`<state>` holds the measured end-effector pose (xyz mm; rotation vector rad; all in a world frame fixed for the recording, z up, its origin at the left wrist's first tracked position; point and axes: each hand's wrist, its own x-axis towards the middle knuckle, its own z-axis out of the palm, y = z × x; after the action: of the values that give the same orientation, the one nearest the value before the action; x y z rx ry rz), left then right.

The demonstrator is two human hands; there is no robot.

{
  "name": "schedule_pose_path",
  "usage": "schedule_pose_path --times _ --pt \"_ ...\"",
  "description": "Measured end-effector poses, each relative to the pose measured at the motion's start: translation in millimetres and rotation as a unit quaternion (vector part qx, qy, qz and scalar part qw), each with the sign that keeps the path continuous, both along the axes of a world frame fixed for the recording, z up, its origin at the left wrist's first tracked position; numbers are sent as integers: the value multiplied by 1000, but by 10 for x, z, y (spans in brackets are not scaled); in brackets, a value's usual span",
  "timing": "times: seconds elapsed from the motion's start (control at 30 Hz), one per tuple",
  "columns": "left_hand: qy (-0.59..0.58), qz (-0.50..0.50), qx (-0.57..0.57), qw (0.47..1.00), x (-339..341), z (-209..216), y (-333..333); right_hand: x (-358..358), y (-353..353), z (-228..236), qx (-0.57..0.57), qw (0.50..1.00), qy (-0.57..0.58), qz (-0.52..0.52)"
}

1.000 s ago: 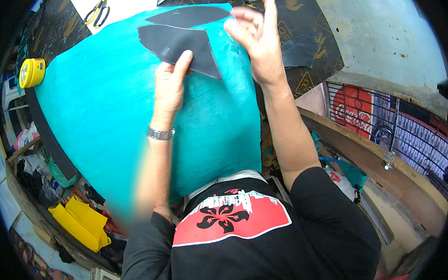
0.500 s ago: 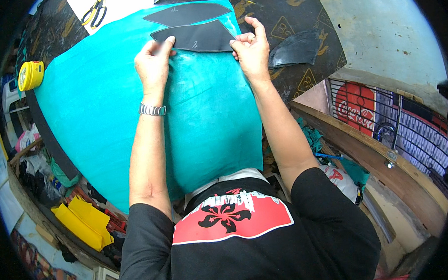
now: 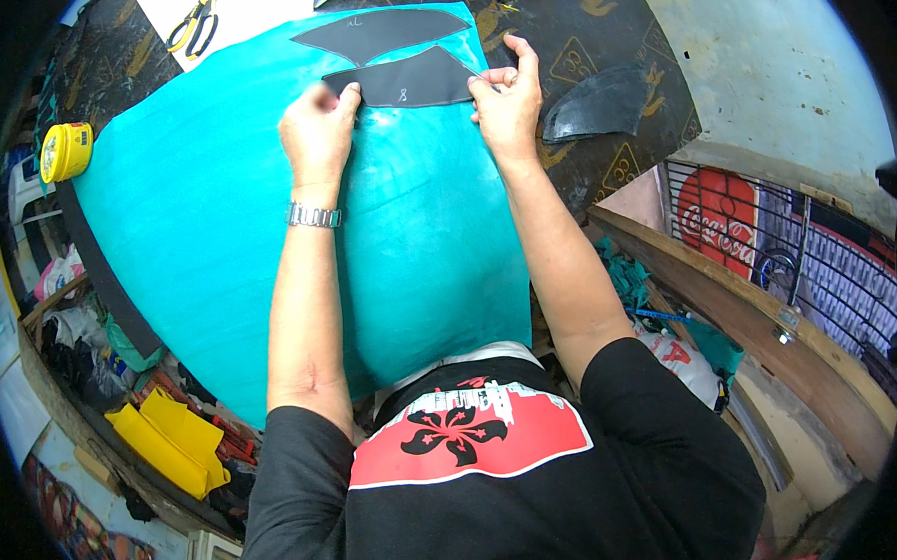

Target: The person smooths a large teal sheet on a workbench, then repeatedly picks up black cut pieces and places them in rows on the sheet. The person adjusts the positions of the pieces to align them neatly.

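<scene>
A yellow tub sits at ten o'clock beside a turquoise sheet. At eleven, the left hand has its fingers grasping a black piece, over the sheet near twelve. At one, the right hand pinches its right end. Toward two, a dark scrap lies on the counter.

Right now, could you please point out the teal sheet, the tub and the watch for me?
Teal sheet (image 3: 206,221): head view, on its bare left part.
Tub (image 3: 67,152): head view, mid-surface.
Watch (image 3: 314,217): head view, on its metal band.
</scene>
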<state>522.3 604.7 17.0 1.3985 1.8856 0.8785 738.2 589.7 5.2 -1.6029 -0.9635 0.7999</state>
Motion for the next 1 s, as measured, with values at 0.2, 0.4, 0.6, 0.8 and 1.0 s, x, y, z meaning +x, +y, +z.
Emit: schedule_pose_path --times 0.2,0.4,0.6,0.8,1.0 --pt "-1 8 -3 1000 3 -30 9 6 7 -36 -3 999 -40 16" --pt "19 6 13 1000 0 -74 5 -6 -19 83 -15 999 -26 27" --pt "5 1 11 1000 -3 -41 -7 12 -71 162 8 993 118 9" --pt "-144 9 5 990 -18 -40 -36 78 -76 156 13 982 185 19" --pt "-299 35 -18 954 -95 -33 -7 24 -72 160 -2 990 141 24"
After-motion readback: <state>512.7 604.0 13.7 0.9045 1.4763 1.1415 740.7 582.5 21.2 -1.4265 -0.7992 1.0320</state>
